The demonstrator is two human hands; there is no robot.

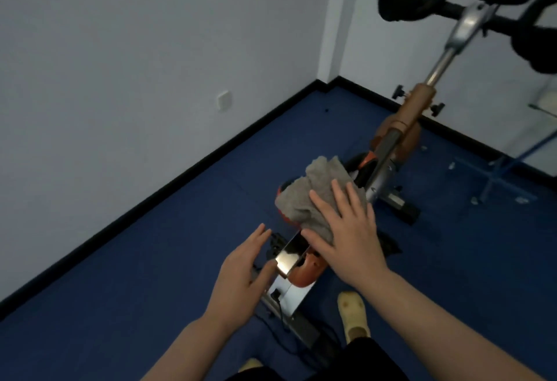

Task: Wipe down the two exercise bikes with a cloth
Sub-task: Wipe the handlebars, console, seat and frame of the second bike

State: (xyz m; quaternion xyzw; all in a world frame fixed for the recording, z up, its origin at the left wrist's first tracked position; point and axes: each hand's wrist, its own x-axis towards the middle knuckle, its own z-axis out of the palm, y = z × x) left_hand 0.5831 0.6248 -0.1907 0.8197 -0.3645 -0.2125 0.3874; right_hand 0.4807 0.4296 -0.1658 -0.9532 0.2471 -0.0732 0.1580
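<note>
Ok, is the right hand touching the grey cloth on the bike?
Touching. In the head view the right hand lies flat, fingers spread, on the grey cloth draped over the bike's orange body.

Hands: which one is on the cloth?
The right hand, fingers spread flat on the grey cloth draped over the bike's orange housing. The left hand holds nothing, open beside the silver post.

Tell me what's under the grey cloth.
The cloth lies on the bike's orange body, with the right hand pressing flat on top. An orange edge shows at the cloth's left and below it; the surface directly beneath is covered and cannot be seen.
</note>
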